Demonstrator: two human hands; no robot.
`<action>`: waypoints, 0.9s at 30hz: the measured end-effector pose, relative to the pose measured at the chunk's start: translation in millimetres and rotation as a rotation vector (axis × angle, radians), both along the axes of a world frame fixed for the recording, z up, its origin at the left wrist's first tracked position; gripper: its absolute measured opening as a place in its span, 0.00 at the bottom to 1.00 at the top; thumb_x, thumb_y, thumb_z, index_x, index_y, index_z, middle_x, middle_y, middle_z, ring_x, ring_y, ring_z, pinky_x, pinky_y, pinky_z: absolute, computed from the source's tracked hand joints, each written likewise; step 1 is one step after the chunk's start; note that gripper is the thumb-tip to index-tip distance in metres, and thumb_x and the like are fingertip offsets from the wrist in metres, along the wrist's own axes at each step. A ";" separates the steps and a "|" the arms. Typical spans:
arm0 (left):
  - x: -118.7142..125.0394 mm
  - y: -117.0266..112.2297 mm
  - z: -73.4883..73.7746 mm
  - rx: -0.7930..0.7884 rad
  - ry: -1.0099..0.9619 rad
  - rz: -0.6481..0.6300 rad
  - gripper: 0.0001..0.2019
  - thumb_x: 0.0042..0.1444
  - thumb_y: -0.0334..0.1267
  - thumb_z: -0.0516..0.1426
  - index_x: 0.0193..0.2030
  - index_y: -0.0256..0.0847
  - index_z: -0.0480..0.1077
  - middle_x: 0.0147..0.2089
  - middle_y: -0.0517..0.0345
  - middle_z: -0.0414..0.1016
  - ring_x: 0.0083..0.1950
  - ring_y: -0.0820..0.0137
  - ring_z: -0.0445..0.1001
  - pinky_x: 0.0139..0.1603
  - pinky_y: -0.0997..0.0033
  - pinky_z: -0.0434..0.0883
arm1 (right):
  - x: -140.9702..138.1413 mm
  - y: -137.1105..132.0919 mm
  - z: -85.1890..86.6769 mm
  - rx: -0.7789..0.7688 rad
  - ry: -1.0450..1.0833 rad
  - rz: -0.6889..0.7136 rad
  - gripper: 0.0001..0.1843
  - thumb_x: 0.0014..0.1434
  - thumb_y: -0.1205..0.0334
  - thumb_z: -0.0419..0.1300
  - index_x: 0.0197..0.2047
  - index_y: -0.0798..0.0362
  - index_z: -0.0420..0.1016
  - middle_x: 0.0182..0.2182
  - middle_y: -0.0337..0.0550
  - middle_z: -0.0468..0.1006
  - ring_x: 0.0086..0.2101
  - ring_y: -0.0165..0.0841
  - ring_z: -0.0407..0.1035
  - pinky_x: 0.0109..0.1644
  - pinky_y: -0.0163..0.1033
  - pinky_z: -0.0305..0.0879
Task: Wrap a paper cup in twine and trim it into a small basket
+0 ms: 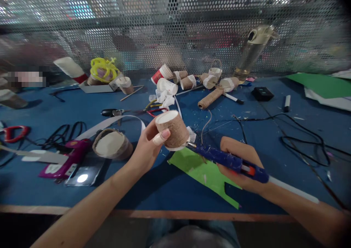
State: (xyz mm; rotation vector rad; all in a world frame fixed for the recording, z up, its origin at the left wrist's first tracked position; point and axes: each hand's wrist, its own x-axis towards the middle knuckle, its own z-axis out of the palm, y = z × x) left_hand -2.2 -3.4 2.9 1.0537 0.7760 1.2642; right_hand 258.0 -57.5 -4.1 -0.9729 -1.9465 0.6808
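A paper cup wrapped in brown twine is gripped between the thumb and fingers of my left hand. It is tilted, with its pale end up and its white rim low. My right hand is wrapped round a blue glue gun with a white glue stick out of its back. The metal nozzle is at the cup's lower right edge; whether it touches cannot be told. Beneath them lies a bright green sheet. A twine-rimmed cup stands left of my left hand.
A purple glue gun and a phone lie at the left. Behind are a twine roll, several wrapped cups, stacked paper cups and a spray bottle. A black cable loops at the right before a perforated metal screen.
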 end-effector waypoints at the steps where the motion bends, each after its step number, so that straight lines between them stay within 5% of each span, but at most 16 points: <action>1: 0.1 -0.1 -0.2 0.003 0.010 0.008 0.26 0.50 0.47 0.71 0.57 0.47 0.77 0.59 0.51 0.78 0.65 0.53 0.71 0.67 0.56 0.67 | 0.9 0.1 0.0 0.002 -0.017 0.001 0.14 0.56 0.68 0.62 0.29 0.49 0.57 0.26 0.34 0.61 0.25 0.28 0.57 0.28 0.37 0.52; 13: -1.9 0.5 -9.2 0.113 0.115 0.019 0.26 0.52 0.46 0.70 0.58 0.49 0.76 0.61 0.53 0.77 0.64 0.55 0.71 0.64 0.62 0.70 | 1.5 -2.6 -2.1 0.084 -0.181 -0.001 0.15 0.54 0.66 0.62 0.31 0.48 0.56 0.28 0.32 0.60 0.25 0.28 0.56 0.28 0.36 0.49; 27: 0.0 -1.3 -5.7 0.102 0.033 0.011 0.23 0.54 0.45 0.69 0.57 0.49 0.77 0.61 0.53 0.77 0.66 0.53 0.70 0.67 0.54 0.67 | 2.4 0.4 1.1 0.078 -0.136 -0.026 0.15 0.54 0.69 0.61 0.29 0.49 0.55 0.26 0.31 0.59 0.23 0.25 0.55 0.27 0.33 0.50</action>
